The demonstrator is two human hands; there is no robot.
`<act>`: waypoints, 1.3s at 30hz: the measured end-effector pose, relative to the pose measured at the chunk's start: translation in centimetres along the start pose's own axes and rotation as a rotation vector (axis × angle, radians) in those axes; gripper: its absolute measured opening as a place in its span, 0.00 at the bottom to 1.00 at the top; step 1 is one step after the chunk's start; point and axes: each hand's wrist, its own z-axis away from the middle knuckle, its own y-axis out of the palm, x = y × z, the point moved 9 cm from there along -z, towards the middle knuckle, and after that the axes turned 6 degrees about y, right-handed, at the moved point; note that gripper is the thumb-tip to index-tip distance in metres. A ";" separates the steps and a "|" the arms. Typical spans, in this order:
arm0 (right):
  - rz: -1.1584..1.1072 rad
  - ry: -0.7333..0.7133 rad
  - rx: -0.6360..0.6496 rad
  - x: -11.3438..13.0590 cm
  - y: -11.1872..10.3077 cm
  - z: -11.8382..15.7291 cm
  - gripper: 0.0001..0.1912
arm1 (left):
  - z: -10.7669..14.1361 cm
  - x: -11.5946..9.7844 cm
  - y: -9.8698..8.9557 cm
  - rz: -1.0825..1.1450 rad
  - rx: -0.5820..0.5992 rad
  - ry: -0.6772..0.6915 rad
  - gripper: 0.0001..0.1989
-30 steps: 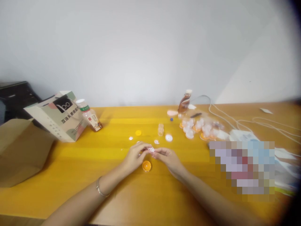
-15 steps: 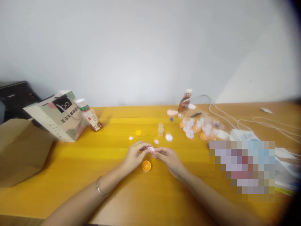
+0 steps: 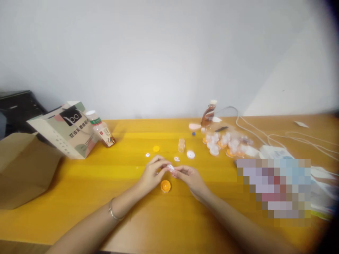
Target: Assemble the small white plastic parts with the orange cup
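Between the fingertips of both hands is a small white patterned piece. My left hand pinches its left side and my right hand pinches its right side. Just below them on the table lies a round orange cup-like part. Beyond the hands are another small white patterned piece, a white disc, a clear small container, a yellow disc and a small white round piece.
On the left stand a paper bag, a brown bag and a tilted bottle. Toward the back right are a brown bottle, several clear and orange containers and white cables. A blurred patch covers the right side.
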 end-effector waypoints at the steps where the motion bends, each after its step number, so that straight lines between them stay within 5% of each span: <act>1: 0.004 -0.002 -0.004 0.0 0.0 0.0 0.10 | 0.0 0.0 0.0 -0.001 -0.004 0.006 0.09; 16: 0.028 -0.061 -0.027 0.3 -0.1 0.0 0.11 | 0.8 3.2 1.5 0.460 0.000 -0.325 0.12; 39: 0.104 -0.165 0.008 1.3 0.7 0.6 0.10 | 0.7 2.2 1.2 0.404 0.022 -0.304 0.11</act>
